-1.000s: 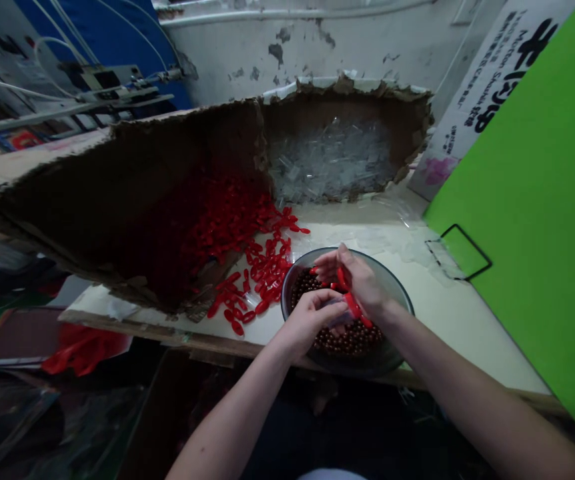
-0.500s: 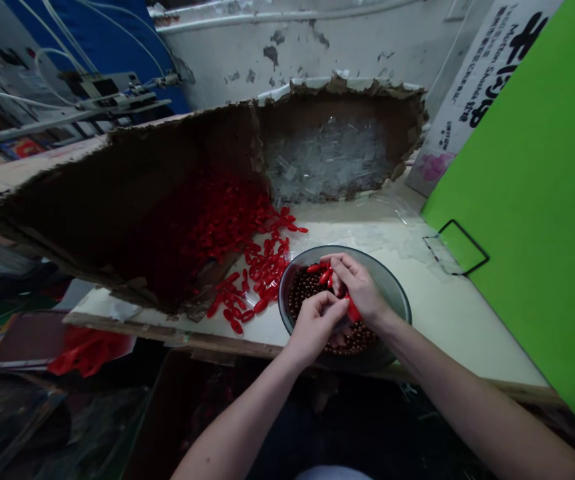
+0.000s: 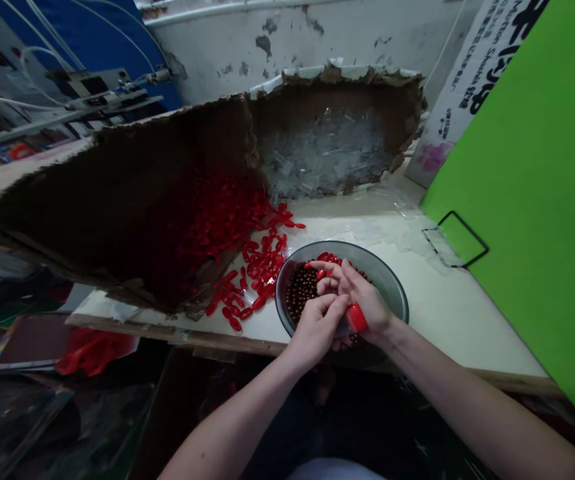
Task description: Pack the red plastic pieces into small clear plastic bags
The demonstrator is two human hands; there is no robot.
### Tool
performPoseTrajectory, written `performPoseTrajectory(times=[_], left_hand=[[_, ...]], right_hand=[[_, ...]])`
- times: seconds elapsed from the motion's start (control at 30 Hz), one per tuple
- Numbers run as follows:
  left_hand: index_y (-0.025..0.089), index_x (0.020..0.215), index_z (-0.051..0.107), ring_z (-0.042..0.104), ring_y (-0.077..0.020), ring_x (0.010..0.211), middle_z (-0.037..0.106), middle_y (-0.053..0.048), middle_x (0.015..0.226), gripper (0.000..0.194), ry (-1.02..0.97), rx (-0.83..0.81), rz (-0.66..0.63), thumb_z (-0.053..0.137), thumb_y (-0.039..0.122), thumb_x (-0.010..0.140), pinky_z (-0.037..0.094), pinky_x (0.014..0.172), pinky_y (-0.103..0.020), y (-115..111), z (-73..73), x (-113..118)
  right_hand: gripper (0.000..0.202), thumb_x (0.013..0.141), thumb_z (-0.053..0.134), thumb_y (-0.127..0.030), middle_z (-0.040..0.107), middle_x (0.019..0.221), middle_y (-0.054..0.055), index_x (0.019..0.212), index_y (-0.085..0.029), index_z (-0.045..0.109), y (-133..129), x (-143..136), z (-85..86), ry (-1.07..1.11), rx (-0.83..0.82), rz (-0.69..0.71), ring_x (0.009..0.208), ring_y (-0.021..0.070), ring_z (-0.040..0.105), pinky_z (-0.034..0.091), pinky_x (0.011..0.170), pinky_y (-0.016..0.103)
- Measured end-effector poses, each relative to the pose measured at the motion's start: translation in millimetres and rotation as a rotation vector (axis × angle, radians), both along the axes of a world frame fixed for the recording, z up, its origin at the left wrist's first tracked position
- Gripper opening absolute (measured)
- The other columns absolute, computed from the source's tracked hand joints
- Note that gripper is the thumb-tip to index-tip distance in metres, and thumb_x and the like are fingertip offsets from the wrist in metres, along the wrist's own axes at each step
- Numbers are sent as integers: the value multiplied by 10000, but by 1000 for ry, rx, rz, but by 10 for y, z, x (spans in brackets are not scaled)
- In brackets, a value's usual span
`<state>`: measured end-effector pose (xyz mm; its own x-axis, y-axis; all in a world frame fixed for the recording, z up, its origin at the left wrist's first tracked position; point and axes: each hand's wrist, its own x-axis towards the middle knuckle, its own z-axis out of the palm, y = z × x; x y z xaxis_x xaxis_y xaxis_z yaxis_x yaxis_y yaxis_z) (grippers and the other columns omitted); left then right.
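Note:
My left hand [image 3: 316, 328] is closed in a pinch on a small clear plastic container with a red cap [image 3: 357, 318]. The container's lower part is mostly hidden by the fingers. My right hand [image 3: 362, 297] is turned partly palm up beside it, its heel close to the red cap, fingers curled around a few small red oval pieces [image 3: 321, 274]. Both hands are over a grey bowl [image 3: 396, 288] of shiny brown beads [image 3: 301, 291]. More red pieces lie on the beads near the bowl's far side.
Left of the bowl, loose red oval pieces [image 3: 262, 263] spill onto the white table [image 3: 460, 327] from a torn cardboard box [image 3: 42, 207]. Clear plastic pieces [image 3: 322, 157] fill another cardboard compartment behind. A green panel [image 3: 537, 220] with a black wire handle [image 3: 472, 241] stands at right.
My right fingers have opened out and turned upward, showing more of the palm. The red cap by the palm shows more plainly. The view has shifted slightly.

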<state>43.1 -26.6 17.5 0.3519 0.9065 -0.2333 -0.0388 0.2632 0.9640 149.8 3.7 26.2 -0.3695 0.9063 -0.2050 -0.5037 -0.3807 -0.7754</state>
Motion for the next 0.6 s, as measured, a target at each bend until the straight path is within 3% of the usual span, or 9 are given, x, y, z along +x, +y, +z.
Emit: performPoseTrajectory(times=[0.1, 0.17, 0.27, 0.33, 0.43, 0.53, 0.6], left_hand=[[155, 716, 535, 391, -64, 321, 526, 22, 449, 456, -62, -43, 20, 455, 586, 840, 272, 339, -173, 74, 31, -5], [147, 743, 565, 413, -61, 346, 540, 18, 472, 426, -49, -67, 54, 514, 563, 821, 287, 356, -165, 92, 33, -92], [145, 804, 606, 513, -87, 437, 603, 0, 574, 353, 19, -65, 207, 632, 494, 761, 356, 400, -171, 37, -5, -413], [141, 814, 624, 566, -110, 520, 632, -13, 632, 350, 59, -37, 402, 653, 482, 741, 414, 456, -187, -59, -85, -762], [149, 851, 645, 582, -133, 551, 645, -4, 628, 414, 200, -63, 773, 718, 503, 648, 443, 492, -208, -271, -327, -1421], [173, 884, 659, 612, -184, 576, 671, -11, 632, 486, 429, -215, 1090, 743, 536, 571, 458, 488, -244, -517, -673, -2055], [179, 833, 669, 620, -222, 557, 668, -30, 595, 472, 598, -326, 1134, 731, 553, 553, 458, 465, -281, -680, -909, -2346]], right_hand=[[485, 913, 369, -556, 625, 789, 38, 1090, -194, 639, 105, 98, 93, 42, 1, -58, 717, 134, 582, 478, 721, 254], [465, 898, 399, -561, 643, 832, 39, 1080, -209, 642, 256, 284, 70, -63, 71, -138, 760, 143, 604, 490, 765, 276], [408, 884, 445, -518, 665, 936, 45, 1104, -224, 622, 629, 776, -138, -545, 275, -336, 838, 157, 628, 498, 807, 301], [399, 892, 406, -467, 677, 993, 57, 1125, -212, 605, 932, 1175, -355, -1116, 385, -470, 849, 164, 642, 511, 791, 311], [330, 827, 479, -321, 689, 991, 111, 1066, -155, 637, 1351, 1647, -689, -1386, 373, -514, 892, 227, 638, 487, 848, 407], [307, 747, 536, -190, 685, 1056, 119, 1019, -155, 674, 1658, 1793, -959, -1530, 444, -396, 987, 246, 615, 440, 936, 417], [376, 696, 561, -116, 652, 1160, 125, 1052, -149, 676, 1803, 1739, -1096, -1587, 515, -288, 1100, 251, 570, 388, 1006, 388]])
